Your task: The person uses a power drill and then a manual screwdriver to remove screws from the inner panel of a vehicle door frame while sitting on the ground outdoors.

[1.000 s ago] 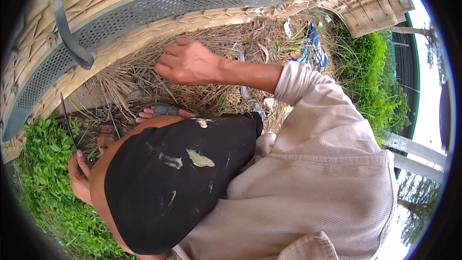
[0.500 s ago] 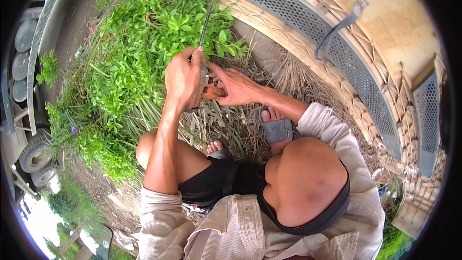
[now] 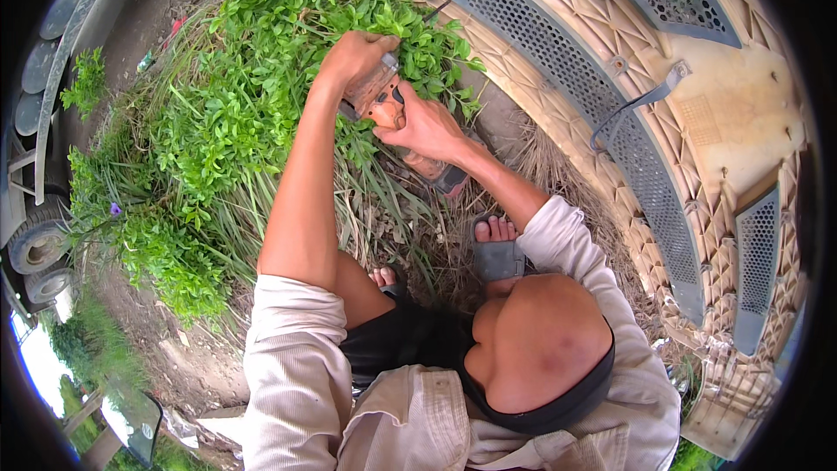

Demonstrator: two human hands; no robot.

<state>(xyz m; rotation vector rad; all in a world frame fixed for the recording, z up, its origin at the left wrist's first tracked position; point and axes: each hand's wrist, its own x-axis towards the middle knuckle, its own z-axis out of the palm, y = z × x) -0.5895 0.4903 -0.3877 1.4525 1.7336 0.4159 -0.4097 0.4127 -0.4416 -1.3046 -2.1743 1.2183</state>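
A worn orange and grey cordless drill (image 3: pixel 386 110) is held between both hands, pointing up and to the right over the leafy plants. My right hand (image 3: pixel 429 129) is wrapped round its grip, with the dark battery end (image 3: pixel 452 180) showing below the wrist. My left hand (image 3: pixel 353 61) is closed over the drill's grey front part, its fingers partly hidden. Beyond the leaves, a thin dark rod (image 3: pixel 438 10) shows near the inner edge of a large tan ribbed panel (image 3: pixel 523 78); leaves hide how it joins the drill.
Grey perforated grilles (image 3: pixel 558 57) are set in the tan panel, which curves round the right side; a grey strap (image 3: pixel 641 96) hangs from it. Green plants (image 3: pixel 235 122) and dry grass (image 3: pixel 545 153) cover the ground. Vehicle wheels (image 3: pixel 39 244) stand at far left. My sandalled feet (image 3: pixel 499 257) are below.
Both hands and the drill have moved up and slightly right, toward the panel. The long rod, plainly visible before, is now mostly hidden. More of the drill's grip and battery shows.
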